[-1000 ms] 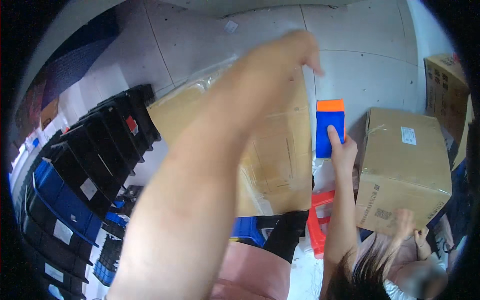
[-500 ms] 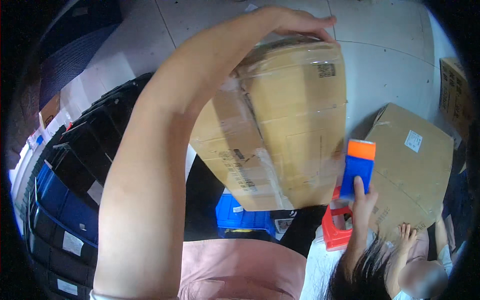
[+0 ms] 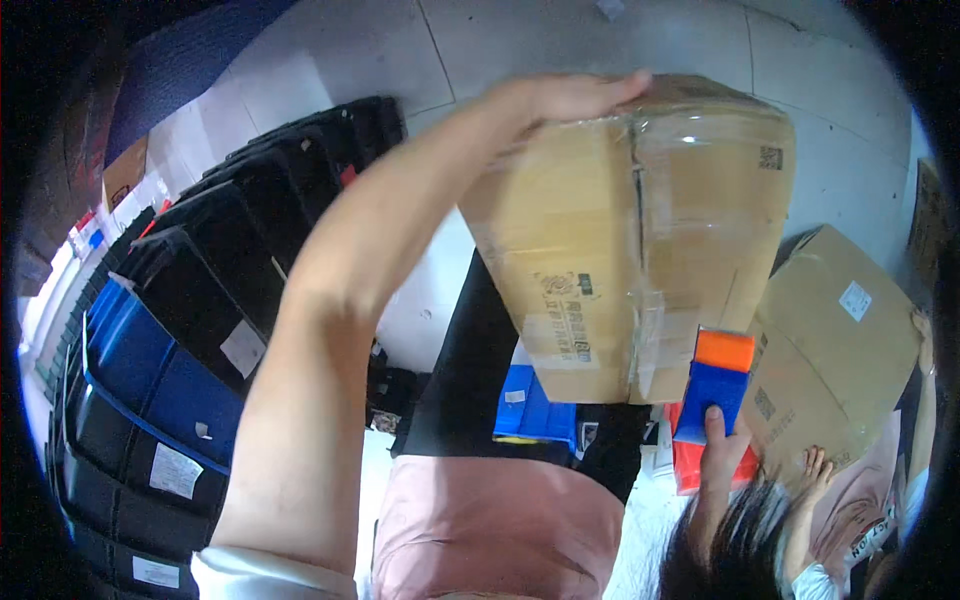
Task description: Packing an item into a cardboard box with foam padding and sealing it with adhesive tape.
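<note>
A large taped cardboard box (image 3: 640,230) is held up in front of me, tilted. My left hand (image 3: 575,97) reaches over its far top edge and grips it, with my bare forearm running along the box's left side. My right hand (image 3: 722,455) is at the box's lower right corner. It holds a blue block-shaped tool with an orange top (image 3: 715,385) against the taped seam.
A second cardboard box (image 3: 835,350) lies lower right, with another person's hand (image 3: 812,468) at its edge. Stacked black bins (image 3: 230,250) and blue bins (image 3: 150,370) line the left. A blue bin (image 3: 535,415) and a red bin (image 3: 690,465) sit below the box on pale floor tiles (image 3: 500,40).
The box has swung round and come closer to me, now filling the middle of the view. My right hand with the blue tool has shifted to the box's lower right corner.
</note>
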Motion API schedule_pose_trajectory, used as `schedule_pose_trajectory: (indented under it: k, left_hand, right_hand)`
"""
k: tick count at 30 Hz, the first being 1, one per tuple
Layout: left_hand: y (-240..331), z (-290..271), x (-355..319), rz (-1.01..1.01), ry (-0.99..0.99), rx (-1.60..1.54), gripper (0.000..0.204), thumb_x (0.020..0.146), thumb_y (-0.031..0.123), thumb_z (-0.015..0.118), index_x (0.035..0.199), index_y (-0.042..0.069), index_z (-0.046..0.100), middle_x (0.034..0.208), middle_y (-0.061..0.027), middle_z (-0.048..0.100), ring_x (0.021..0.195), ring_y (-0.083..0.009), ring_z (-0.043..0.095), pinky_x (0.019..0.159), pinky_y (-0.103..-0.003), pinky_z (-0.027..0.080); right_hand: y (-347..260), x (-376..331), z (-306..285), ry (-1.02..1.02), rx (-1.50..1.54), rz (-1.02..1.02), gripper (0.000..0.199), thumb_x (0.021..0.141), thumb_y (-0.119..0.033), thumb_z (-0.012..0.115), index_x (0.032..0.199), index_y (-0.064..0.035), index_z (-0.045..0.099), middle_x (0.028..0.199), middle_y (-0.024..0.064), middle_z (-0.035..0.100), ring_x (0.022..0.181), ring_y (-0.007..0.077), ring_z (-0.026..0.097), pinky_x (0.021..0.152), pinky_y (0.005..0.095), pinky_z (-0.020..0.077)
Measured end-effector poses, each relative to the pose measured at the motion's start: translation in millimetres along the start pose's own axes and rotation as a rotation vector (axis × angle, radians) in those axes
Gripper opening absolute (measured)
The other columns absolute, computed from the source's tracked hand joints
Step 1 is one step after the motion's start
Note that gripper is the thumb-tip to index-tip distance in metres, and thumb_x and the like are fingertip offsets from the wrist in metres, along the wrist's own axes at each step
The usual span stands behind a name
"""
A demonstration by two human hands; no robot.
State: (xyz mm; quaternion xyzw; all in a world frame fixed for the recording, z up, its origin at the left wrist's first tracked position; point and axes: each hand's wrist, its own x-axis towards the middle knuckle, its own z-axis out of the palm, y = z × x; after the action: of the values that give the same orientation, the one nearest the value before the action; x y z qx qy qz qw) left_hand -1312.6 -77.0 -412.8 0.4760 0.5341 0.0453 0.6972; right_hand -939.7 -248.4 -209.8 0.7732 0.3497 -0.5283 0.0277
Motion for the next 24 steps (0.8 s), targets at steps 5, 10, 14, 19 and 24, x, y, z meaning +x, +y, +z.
schedule_pose_trajectory:
  k: [5,10,14,19,24]
  left_hand:
    - [-171,-81,-66,0.061,0.874,0.192,0.066,0.095,0.050,0.027,0.131,-0.004,0.040,0.130,-0.0247,0.045,0.123,-0.0365,0.042,0.102,-0.043,0.033]
    - [-104,16,-138,-0.057,0.924,0.109,0.065,0.092,0.055,0.026,0.099,-0.001,0.060,0.102,-0.0251,0.060,0.096,-0.0387,0.060,0.084,-0.043,0.045]
    - [-72,10,-97,-0.405,0.314,0.275,0.067,0.090,0.060,0.028,0.123,0.007,0.052,0.121,-0.0200,0.055,0.112,-0.0343,0.053,0.097,-0.042,0.039]
    - [-176,-15,-49,-0.022,0.750,0.826,0.064,0.089,0.058,0.034,0.125,0.008,0.051,0.121,-0.0207,0.055,0.106,-0.0360,0.057,0.091,-0.043,0.045]
    - [-166,-55,-90,-0.448,1.128,-0.027,0.069,0.086,0.060,0.037,0.118,0.002,0.056,0.119,-0.0237,0.055,0.111,-0.0365,0.054,0.090,-0.047,0.043]
  right_hand:
    - [6,-19,9,0.008,-0.082,-0.006,0.031,0.086,-0.027,0.059,0.098,0.0018,0.061,0.087,0.0037,0.061,0.077,0.0121,0.053,0.072,0.0277,0.0445]
    - [2,-34,17,-0.014,-0.014,0.120,0.033,0.089,-0.030,0.056,0.098,0.0018,0.060,0.086,0.0038,0.059,0.076,0.0112,0.052,0.072,0.0273,0.0436]
    - [-10,-37,23,-0.014,-0.108,0.059,0.033,0.089,-0.030,0.057,0.096,0.0016,0.061,0.083,0.0043,0.061,0.073,0.0106,0.053,0.070,0.0265,0.0439]
    - [3,-45,33,-0.008,-0.188,0.098,0.035,0.088,-0.033,0.057,0.092,0.0010,0.062,0.077,0.0024,0.061,0.068,0.0097,0.052,0.065,0.0262,0.0437]
    - [-8,-75,47,-0.014,-0.136,0.124,0.039,0.088,-0.038,0.056,0.092,0.0010,0.061,0.079,0.0024,0.060,0.070,0.0101,0.051,0.066,0.0265,0.0427]
